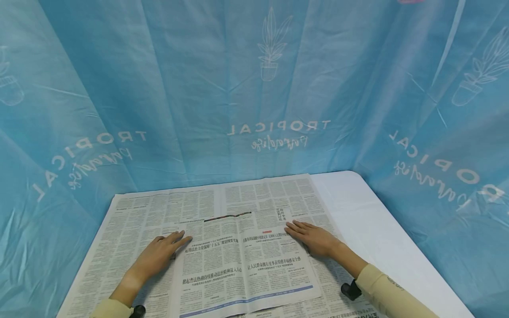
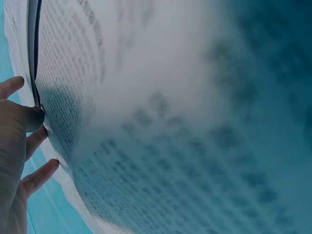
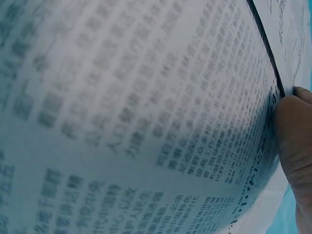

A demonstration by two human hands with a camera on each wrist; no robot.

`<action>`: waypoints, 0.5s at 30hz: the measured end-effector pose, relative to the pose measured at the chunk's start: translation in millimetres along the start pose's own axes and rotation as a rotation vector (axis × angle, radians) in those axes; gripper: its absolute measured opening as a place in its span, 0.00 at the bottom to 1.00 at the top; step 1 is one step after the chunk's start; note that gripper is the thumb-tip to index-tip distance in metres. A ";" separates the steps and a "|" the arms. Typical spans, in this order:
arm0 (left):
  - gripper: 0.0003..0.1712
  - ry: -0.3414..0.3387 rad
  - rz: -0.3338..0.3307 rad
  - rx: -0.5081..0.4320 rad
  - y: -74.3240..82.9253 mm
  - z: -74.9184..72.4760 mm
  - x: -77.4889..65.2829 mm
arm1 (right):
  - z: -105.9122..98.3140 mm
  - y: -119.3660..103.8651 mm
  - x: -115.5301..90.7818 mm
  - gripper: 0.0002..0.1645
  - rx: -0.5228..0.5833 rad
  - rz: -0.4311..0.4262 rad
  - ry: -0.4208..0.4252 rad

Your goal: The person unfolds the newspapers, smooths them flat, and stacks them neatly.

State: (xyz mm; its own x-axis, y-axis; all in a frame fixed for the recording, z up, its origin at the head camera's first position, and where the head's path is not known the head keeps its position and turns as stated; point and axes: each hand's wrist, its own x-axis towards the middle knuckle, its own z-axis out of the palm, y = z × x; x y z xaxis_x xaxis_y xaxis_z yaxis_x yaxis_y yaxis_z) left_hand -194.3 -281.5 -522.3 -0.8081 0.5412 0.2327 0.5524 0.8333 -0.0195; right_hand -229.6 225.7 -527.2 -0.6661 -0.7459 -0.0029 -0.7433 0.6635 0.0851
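Observation:
A smaller newspaper [image 1: 210,269] with a crease down its middle lies on top of larger spread newspaper sheets. By its upper left edge is my left hand [image 1: 161,254], fingers extended toward the page and fingertips right at the edge. In the left wrist view the fingers [image 2: 41,178] are spread along the paper's border. My right hand [image 1: 314,238] rests flat over the upper right edge, its fingers straight across the print. The right wrist view has the thumb [image 3: 292,131] beside the sheet's dark edge; most other fingers are hidden there.
The larger newspaper sheets [image 1: 131,221] cover much of the white table [image 1: 350,207], whose surface shows along the right. A blue printed curtain [image 1: 199,97] hangs around the back and both sides. Dark wrist devices [image 1: 351,290] sit at both sleeves.

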 end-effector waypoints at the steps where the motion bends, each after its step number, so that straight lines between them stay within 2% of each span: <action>1: 0.33 0.003 0.009 0.007 -0.3 -0.4 0.0 | -0.2 0.0 0.0 0.38 0.003 0.005 -0.006; 8: 0.33 -0.008 0.037 0.046 -2.3 -2.1 0.4 | 0.8 0.9 0.2 0.41 0.039 0.022 -0.014; 15: 0.27 -0.043 0.020 -0.037 -3.0 -2.4 -0.6 | 1.1 0.4 0.2 0.45 0.063 0.023 -0.012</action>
State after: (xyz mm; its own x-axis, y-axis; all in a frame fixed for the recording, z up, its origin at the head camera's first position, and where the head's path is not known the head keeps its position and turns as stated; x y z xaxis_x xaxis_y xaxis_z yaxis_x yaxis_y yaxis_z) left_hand -195.0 -284.6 -520.0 -0.8045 0.5627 0.1903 0.5751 0.8180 0.0124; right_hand -230.1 225.9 -528.3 -0.6832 -0.7301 -0.0139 -0.7302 0.6829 0.0224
